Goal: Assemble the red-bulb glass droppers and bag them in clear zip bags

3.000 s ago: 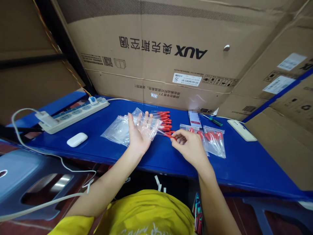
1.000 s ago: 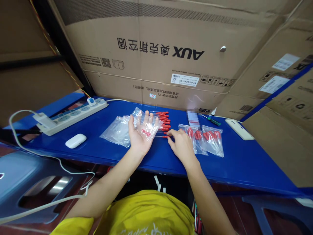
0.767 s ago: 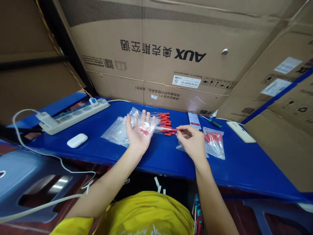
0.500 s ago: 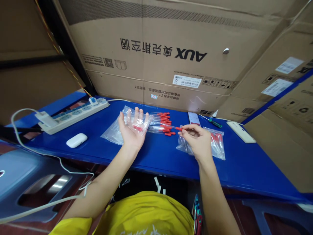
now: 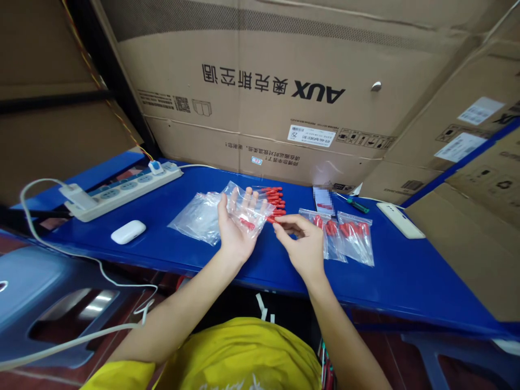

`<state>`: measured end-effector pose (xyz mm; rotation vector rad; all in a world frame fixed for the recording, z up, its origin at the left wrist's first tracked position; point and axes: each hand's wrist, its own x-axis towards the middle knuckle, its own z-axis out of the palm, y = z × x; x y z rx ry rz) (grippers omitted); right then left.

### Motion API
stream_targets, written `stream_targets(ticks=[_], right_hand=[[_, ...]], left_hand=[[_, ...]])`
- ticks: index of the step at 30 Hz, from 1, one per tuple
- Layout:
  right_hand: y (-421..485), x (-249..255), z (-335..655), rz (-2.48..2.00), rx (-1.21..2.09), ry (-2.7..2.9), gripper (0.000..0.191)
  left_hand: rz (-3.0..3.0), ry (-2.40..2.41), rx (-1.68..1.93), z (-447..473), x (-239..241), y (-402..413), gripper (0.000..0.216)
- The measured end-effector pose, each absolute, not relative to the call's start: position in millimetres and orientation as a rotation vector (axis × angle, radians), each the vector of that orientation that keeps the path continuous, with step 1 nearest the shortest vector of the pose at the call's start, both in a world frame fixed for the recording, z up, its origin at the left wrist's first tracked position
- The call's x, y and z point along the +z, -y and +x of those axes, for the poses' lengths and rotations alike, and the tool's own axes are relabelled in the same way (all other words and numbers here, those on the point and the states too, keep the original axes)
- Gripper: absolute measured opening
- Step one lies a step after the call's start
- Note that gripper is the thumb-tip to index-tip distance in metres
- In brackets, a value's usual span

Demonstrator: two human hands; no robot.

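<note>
My left hand [image 5: 236, 232] is raised palm up and holds a small clear plastic bag [image 5: 248, 212] with a red piece inside; its fingers show through the film. My right hand [image 5: 299, 245] is closed in a pinch on a thin red-capped piece [image 5: 271, 220] at the bag's right edge. Several loose red-capped pieces [image 5: 277, 198] lie on the blue table [image 5: 390, 276] just behind. Two filled bags [image 5: 352, 236] lie to the right of my right hand.
A pile of empty clear bags [image 5: 195, 216] lies left of my left hand. Farther left are a white earbud case [image 5: 128, 232] and a power strip [image 5: 122, 189]. A green screwdriver [image 5: 357, 204], a white flat device [image 5: 400, 216] and cardboard boxes [image 5: 260, 97] stand behind.
My right hand reached to the loose red pieces, lifted one, and brought it left to the bag. My left hand shifted a little with the bag, which now holds a red piece.
</note>
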<state>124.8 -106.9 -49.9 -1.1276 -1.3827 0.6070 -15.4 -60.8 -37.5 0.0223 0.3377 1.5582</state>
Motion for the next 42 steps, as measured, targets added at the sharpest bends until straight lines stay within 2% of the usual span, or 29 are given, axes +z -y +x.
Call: stream_targets(ticks=[7, 17, 22, 27, 33, 42], right_hand=[[115, -57, 108, -1.213, 0.329, 1.539, 0.009], [112, -55, 111, -1.175, 0.404, 1.676, 0.009], [104, -54, 130, -1.339, 0.241, 1.644, 0.018], [92, -69, 150, -1.583, 0.058, 1.944, 0.037], [90, -77, 149, -1.659, 0.088, 2.0, 0.036], [89, -74, 148, -1.511, 0.153, 1.997, 0.035]], left_hand=[[0.038, -0.325, 1.471, -3, -40, 75, 0.029], [0.052, -0.334, 1.51, -10, -39, 68, 0.027], [0.05, -0.32, 1.551, -20, -35, 60, 0.027], [0.044, -0.284, 1.586, -29, -34, 52, 0.025], [-0.001, -0.286, 1.59, -29, -34, 50, 0.022], [-0.018, -0.318, 1.577, -29, -39, 47, 0.021]])
